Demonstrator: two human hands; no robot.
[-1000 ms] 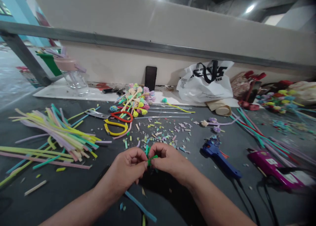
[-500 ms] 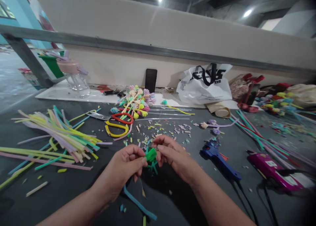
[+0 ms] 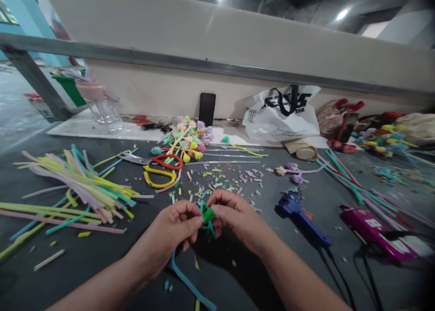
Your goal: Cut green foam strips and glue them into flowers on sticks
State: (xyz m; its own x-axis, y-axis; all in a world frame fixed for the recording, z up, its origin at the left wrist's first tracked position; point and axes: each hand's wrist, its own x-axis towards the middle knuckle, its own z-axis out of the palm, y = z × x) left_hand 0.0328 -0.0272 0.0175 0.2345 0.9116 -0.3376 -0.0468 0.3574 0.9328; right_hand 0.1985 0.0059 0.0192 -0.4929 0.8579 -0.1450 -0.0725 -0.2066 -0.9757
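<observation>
Between my fingertips, near the middle of the table, is a small bright green strip (image 3: 208, 215), its exact kind unclear. My left hand (image 3: 178, 222) pinches its left end between thumb and forefinger. On its right end press the thumb and fingers of my right hand (image 3: 234, 213). Directly behind and below it show teal-green pipe cleaner pieces (image 3: 211, 231), partly hidden by my fingers. A blue pipe cleaner (image 3: 190, 281) lies on the table under my left hand. Beyond my hands, colourful cut bits (image 3: 217, 179) are scattered.
Left lies a pile of pipe cleaners (image 3: 84, 184), with scissors (image 3: 159, 168) beside it. A bunch of pipe-cleaner flowers (image 3: 186, 139) and a phone (image 3: 207, 108) are behind. To the right are a blue glue gun (image 3: 302, 218), a magenta corded tool (image 3: 377, 234) and a white bag (image 3: 282, 116).
My right hand has shifted slightly left, its thumb now over the right end of the green strip. My left hand stays nearly in place, still pinching it.
</observation>
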